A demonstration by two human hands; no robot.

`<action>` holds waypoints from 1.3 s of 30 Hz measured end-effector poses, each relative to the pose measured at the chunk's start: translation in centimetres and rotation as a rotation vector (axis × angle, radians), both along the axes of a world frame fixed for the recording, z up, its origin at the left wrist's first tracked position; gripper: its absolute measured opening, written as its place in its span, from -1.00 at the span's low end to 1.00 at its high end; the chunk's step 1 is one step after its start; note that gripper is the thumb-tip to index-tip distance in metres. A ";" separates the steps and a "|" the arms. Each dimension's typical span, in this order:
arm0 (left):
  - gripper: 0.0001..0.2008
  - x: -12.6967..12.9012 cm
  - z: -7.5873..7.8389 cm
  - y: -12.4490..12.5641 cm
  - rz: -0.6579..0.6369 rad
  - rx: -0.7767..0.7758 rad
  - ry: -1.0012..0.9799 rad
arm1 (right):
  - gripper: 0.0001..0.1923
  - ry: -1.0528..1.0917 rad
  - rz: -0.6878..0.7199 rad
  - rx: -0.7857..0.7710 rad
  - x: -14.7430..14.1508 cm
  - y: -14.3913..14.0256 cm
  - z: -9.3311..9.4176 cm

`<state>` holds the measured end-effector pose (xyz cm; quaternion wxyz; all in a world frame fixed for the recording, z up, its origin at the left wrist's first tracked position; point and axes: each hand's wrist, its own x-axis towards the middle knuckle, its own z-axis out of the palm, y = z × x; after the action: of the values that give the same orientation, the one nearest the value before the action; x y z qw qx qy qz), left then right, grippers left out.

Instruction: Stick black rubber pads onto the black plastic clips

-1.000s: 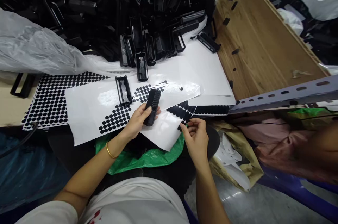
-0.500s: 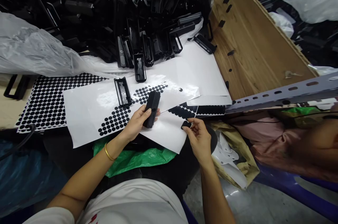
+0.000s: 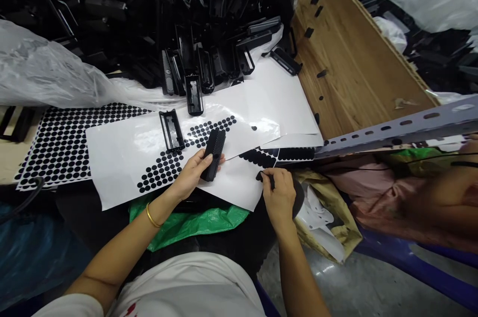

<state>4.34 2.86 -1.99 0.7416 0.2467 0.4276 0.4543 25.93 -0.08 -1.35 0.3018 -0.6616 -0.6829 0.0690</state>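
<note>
Since the picture half a second back, the right hand point(image 3: 278, 195) has dropped closer to the sheet edge, and the view has drifted slightly.

At far left, a clear plastic bag point(image 3: 45, 73) slumps over the bench point(image 3: 7, 162), beside a full sheet of black round stickers point(image 3: 63, 142). Next comes a glossy white backing sheet point(image 3: 123, 157), partly stripped, with a patch of dots left on it. An open black plastic frame point(image 3: 172, 131) lies on this sheet. Behind it rises a big heap of black plastic parts point(image 3: 168, 13).

Near the middle, the left hand point(image 3: 192, 175) holds a ribbed black plastic piece point(image 3: 212, 154), its fingers clamped around the lower end, just above the sheet. A gold bangle point(image 3: 152, 216) circles that wrist.

To the right, the right hand's fingers point(image 3: 266, 177) are pinched together on 1 black sticker point(image 3: 259, 176) at the edge of another dotted sheet point(image 3: 261, 157). Further right stand a wooden board point(image 3: 351, 68) and a grey slotted metal bar point(image 3: 396, 130).

Likely risk: the sticker is thin and tacky, so it could fold on itself or cling to a fingertip, then land crooked on the piece.
</note>
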 end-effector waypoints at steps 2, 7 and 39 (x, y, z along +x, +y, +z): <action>-0.68 -0.1 0.1 0.0 0.006 -0.001 -0.003 | -0.90 0.147 0.027 -0.113 0.5 0.2 0.4; -0.74 -0.6 0.7 -0.3 -0.047 -0.035 -0.106 | -0.87 0.615 0.127 -0.493 0.3 0.7 2.4; -0.52 -2.0 1.4 -1.5 -0.219 -0.001 -0.118 | -0.92 0.626 0.294 -0.470 -8.5 2.2 3.6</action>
<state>2.36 1.34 -0.62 0.8107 0.2643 0.3540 0.3843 17.45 2.08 2.28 0.3227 -0.5550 -0.6111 0.4630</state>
